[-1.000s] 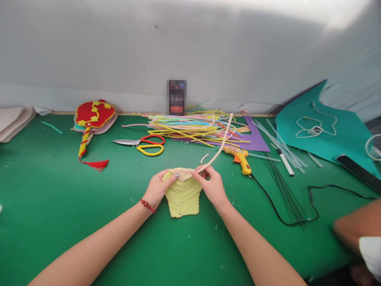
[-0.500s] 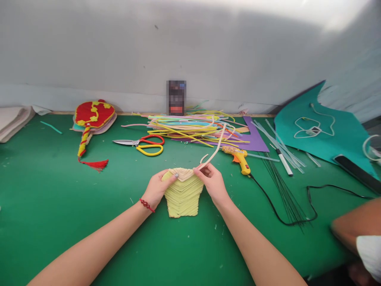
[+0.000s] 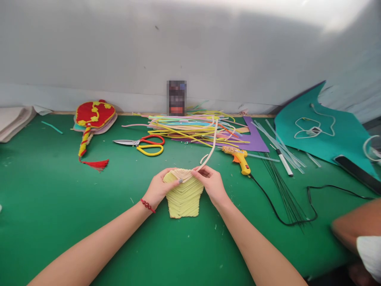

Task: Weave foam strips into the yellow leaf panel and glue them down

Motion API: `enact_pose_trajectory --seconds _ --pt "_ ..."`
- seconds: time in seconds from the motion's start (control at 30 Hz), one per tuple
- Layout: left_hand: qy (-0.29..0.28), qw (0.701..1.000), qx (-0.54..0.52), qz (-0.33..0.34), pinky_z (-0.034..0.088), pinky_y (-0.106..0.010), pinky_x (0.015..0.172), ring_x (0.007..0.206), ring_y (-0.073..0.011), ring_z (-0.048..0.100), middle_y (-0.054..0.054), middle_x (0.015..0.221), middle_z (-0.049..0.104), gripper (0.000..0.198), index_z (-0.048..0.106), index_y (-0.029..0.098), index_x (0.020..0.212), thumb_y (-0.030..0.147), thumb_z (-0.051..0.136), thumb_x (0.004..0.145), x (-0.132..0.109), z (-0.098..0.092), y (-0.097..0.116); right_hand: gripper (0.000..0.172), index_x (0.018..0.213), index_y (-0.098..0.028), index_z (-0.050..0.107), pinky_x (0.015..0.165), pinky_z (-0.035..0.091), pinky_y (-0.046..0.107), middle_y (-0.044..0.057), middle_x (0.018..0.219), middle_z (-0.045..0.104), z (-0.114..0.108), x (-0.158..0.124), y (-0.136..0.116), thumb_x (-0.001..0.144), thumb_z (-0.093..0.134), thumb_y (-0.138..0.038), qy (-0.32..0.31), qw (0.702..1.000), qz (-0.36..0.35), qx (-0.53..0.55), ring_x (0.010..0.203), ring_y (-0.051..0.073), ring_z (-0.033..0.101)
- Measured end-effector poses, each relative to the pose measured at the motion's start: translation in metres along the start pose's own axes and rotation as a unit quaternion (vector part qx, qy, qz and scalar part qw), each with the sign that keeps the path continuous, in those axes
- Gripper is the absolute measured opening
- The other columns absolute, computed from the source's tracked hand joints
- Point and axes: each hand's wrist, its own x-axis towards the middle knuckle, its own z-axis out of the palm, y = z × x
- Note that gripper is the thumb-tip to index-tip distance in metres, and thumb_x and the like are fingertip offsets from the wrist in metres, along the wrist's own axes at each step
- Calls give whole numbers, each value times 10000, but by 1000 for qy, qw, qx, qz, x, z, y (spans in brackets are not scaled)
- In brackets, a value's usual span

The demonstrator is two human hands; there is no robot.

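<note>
A flat panel (image 3: pixel 183 200), covered in yellow-green fuzzy strips laid in a V pattern, is held over the green table. Cream strips cover its top part. My left hand (image 3: pixel 162 184) grips the panel's upper left edge, thumb pressed on the cream strips. At the upper right edge my right hand (image 3: pixel 210 182) pinches a cream pipe cleaner (image 3: pixel 213 145), whose long free end rises toward the back. Another short pale strip end curls just above that hand. My right fingertips hide where the pipe cleaner meets the panel.
Scissors (image 3: pixel 150 145) lie behind on the left, near a red fan (image 3: pixel 95 115) with a tassel. A heap of coloured pipe cleaners (image 3: pixel 190 129) lies before a phone (image 3: pixel 176 97). To the right are a yellow glue gun (image 3: pixel 242 161), its cord, and another person's arm (image 3: pixel 357 222).
The free end of the cream pipe cleaner has swung left. My left thumb has slid slightly right over the cream strips. Both hands keep their hold.
</note>
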Motion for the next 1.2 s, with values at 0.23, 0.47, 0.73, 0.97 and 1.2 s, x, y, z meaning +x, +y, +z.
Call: enact_pose_trajectory --seconds 0.23,0.47,0.73,0.97,1.2 --pt "34 999 15 -1 494 -292 715 795 -205 626 -69 878 681 440 618 139 898 387 757 562 -2 3 0 259 713 -175 655 694 458 279 16 731 668 1 0 0 587 748 -382 1 1000 8 4 715 157 596" --pt "37 999 -20 -3 495 -276 694 745 -180 621 -58 837 681 417 624 137 866 381 767 560 0 2 -2 254 729 -173 658 688 469 279 19 720 677 2 -2 0 600 743 -375 5 1000 12 25 704 157 607" --pt "27 997 -66 -8 492 -276 702 758 -184 620 -74 858 686 402 643 128 877 416 737 614 1 1 -4 254 734 -170 656 655 474 270 17 687 676 4 -3 -1 594 752 -359 13 998 18 56 673 150 607" --pt "21 995 -102 1 481 -288 710 755 -197 623 -70 813 695 375 647 130 835 476 655 693 1 1 -7 242 724 -171 653 665 475 276 17 713 683 5 -3 1 597 749 -353 23 998 14 56 672 147 608" --pt "26 995 -95 7 481 -299 735 791 -206 626 -71 850 692 382 639 136 864 483 640 703 0 2 -5 255 719 -174 643 672 483 296 24 718 682 9 -4 4 593 745 -370 42 998 1 53 688 161 611"
